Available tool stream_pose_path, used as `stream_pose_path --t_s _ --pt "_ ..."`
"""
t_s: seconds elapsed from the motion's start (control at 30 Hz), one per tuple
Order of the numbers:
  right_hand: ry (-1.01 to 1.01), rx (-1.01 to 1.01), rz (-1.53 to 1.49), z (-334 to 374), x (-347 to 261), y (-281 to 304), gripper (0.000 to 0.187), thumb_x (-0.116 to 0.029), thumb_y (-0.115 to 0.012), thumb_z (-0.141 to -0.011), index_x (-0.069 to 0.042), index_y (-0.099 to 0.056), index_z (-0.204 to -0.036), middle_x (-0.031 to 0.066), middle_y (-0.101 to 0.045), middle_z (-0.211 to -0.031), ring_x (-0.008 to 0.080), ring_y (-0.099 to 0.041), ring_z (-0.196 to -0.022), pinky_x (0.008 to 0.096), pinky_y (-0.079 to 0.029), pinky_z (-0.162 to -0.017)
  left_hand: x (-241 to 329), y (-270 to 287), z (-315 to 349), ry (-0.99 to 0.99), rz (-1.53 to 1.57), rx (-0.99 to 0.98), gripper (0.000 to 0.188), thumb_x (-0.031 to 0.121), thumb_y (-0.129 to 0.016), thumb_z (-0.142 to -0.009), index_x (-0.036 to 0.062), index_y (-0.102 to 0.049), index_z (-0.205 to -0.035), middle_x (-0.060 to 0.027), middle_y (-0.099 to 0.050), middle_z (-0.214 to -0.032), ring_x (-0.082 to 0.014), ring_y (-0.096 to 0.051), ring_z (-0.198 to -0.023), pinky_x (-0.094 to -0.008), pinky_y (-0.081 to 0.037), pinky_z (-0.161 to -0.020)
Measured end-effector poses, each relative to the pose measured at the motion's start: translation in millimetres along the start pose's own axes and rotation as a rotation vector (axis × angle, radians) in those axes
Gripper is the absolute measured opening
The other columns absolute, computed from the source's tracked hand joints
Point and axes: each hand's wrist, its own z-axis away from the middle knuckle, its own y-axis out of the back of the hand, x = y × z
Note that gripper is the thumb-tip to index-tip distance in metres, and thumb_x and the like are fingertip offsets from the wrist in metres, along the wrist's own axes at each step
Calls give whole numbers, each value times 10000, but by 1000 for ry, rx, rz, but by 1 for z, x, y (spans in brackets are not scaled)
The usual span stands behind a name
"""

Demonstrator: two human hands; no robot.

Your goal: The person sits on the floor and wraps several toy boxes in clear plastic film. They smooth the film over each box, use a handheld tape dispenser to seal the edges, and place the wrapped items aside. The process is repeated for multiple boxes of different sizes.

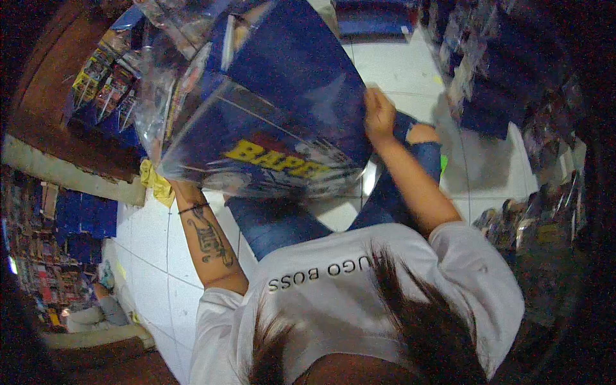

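Note:
A large dark blue panel (pixel 289 70), wrapped in clear plastic, is held up above my lap. Yellow lettering and a grey-white picture run across its lower part. My right hand (pixel 380 114) is closed on its right edge. At the lower left corner is my left hand (pixel 172 172), mostly covered by the panel and plastic, so its fingers do not show. A crumpled yellow cloth (pixel 156 183) sticks out right beside that wrist; whether the hand grips it is hidden. Loose clear plastic (pixel 151 83) bunches along the panel's left side.
Blue racks with plastic-wrapped, colourful printed items (pixel 106 86) stand at the left beside a pale ledge (pixel 77 170). More blue panels (pixel 487 83) with plastic are at the right. White floor tiles (pixel 154 269) lie below. Another person's arm (pixel 109 305) shows at lower left.

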Motion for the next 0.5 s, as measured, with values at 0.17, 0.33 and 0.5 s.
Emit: stream_pose_path --t_s 0.17,0.33,0.5 --pt "-51 -60 -239 -20 25 17 435 -328 -380 -1020 33 -622 -1044 158 -648 -953 203 -607 -883 351 -462 -814 -9 -9 -9 35 81 31 494 353 -422 -996 -44 -508 -1276 -228 -581 -1191 -331 -588 -1089 -433 -477 -951" --pt "117 -323 -460 -71 -14 56 471 -375 -375 -1007 -16 -549 -1255 116 -636 -1131 189 -583 -1056 333 -413 -949 2 -16 -23 117 62 56 504 356 -432 -988 -36 -495 -1299 -230 -539 -1269 -347 -561 -1132 -443 -466 -966" --pt "-327 -195 17 3 22 -8 478 -353 -370 -1013 28 -573 -1218 164 -613 -1209 243 -566 -1100 324 -386 -986 30 5 -15 64 83 -85 503 344 -421 -985 -46 -490 -1295 -227 -516 -1312 -344 -533 -1171 -447 -431 -1010"
